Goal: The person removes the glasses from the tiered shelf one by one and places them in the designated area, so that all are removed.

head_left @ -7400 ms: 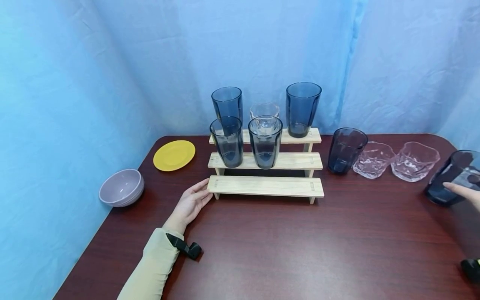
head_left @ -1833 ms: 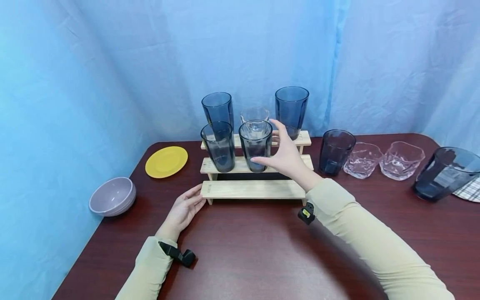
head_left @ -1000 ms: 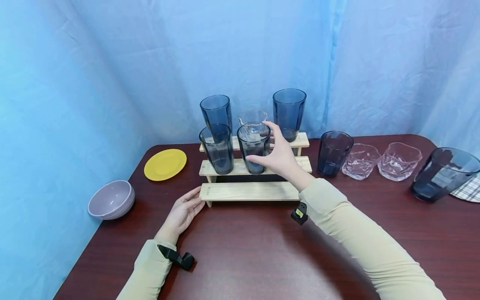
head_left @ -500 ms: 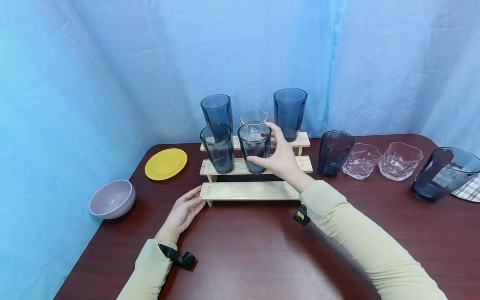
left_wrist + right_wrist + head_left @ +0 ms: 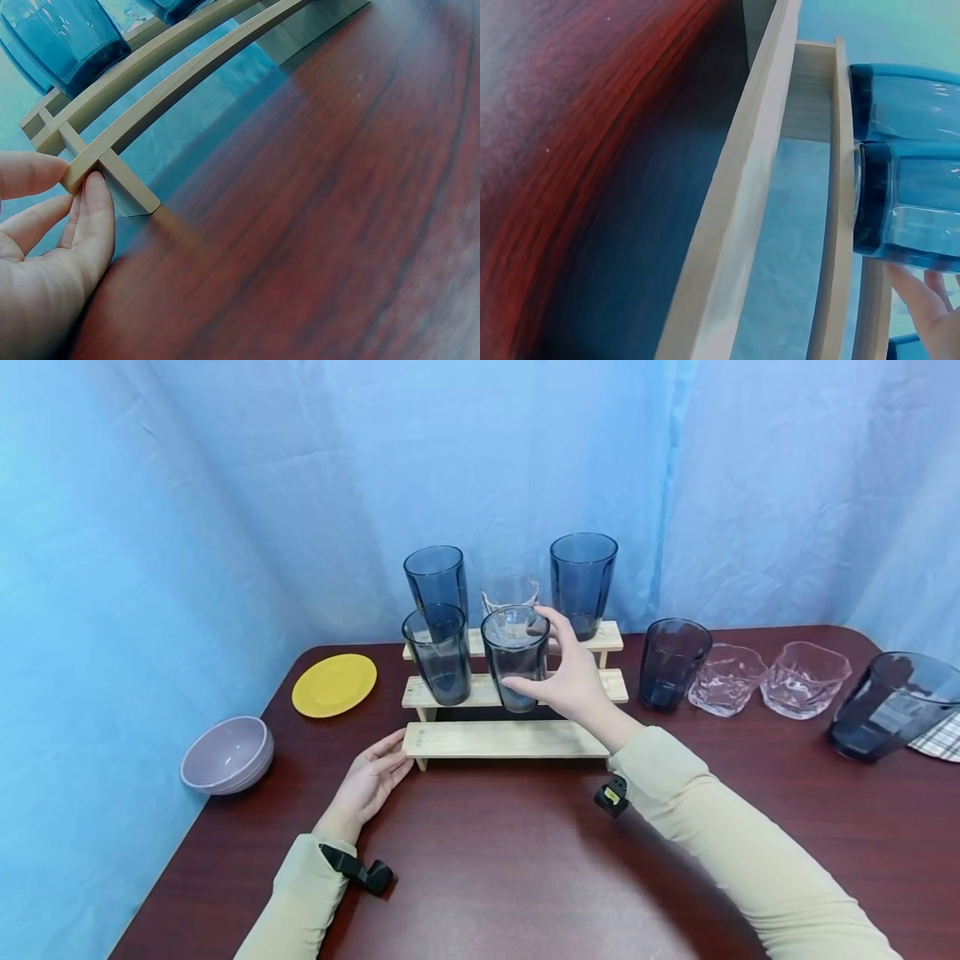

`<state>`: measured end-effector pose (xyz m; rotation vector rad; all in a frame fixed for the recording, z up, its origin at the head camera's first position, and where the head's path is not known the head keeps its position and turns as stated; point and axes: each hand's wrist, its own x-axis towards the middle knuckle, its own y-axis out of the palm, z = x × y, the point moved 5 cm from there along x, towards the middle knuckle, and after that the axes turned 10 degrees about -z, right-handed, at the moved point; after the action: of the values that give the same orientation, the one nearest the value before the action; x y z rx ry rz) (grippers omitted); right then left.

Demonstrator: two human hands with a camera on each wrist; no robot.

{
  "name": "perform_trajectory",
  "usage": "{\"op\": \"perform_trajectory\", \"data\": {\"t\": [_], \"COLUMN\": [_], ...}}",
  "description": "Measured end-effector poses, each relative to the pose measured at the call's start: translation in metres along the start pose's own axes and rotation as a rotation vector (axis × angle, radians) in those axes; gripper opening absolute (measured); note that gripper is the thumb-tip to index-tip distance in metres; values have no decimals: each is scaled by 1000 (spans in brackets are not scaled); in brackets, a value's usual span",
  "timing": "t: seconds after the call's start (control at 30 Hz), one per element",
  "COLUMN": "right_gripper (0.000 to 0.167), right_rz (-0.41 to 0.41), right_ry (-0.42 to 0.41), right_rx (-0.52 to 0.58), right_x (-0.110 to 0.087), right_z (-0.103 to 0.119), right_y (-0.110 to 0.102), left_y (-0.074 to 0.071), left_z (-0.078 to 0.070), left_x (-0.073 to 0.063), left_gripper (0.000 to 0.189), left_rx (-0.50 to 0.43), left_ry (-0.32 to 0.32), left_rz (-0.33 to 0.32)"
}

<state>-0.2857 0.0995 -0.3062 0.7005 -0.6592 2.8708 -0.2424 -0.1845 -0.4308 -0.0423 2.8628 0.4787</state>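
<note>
My left hand (image 5: 369, 783) pinches the left end of the lowest step of a three-step wooden display stand (image 5: 510, 740); in the left wrist view, fingers (image 5: 96, 217) lie under and beside the plank end. With thumb and fingers round its right side, my right hand (image 5: 576, 683) holds a blue-grey drinking glass (image 5: 504, 665) upright. Its base overlaps the front edge of the middle step. Left of it on that step is a matching glass (image 5: 444, 672). Two more blue glasses, left (image 5: 433, 568) and right (image 5: 585, 572), stand on the top step with a clear tumbler (image 5: 498, 591) between.
On the right of the table (image 5: 480, 877) stand a dark glass (image 5: 667, 664), two clear tumblers, left (image 5: 723, 689) and right (image 5: 802, 685), and a larger blue glass (image 5: 877, 718) beside a checked cloth (image 5: 941, 739). A yellow plate (image 5: 333, 686) and lilac bowl (image 5: 228, 756) sit left.
Earlier the right hand was at the far-right glass; it then came to the middle-step glass. Over the last half second that glass has shifted slightly forward and right. The left hand stays put.
</note>
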Motion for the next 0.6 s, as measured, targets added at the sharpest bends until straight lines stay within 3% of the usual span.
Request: {"op": "perform_trajectory", "data": {"t": [0.3,0.6], "right_gripper": [97,96], "right_rz": [53,66], "right_ry": [26,12], "right_rx": [73,67], "right_x": [-7,-19], "right_z": [1,9], "right_y": [-5,-15], "left_y": [0,0], "left_z": [0,1], "left_x": [1,2], "left_gripper": [56,56], "left_rx": [-1,-10], "left_ry": [2,2], "left_rz": [-5,-7]}}
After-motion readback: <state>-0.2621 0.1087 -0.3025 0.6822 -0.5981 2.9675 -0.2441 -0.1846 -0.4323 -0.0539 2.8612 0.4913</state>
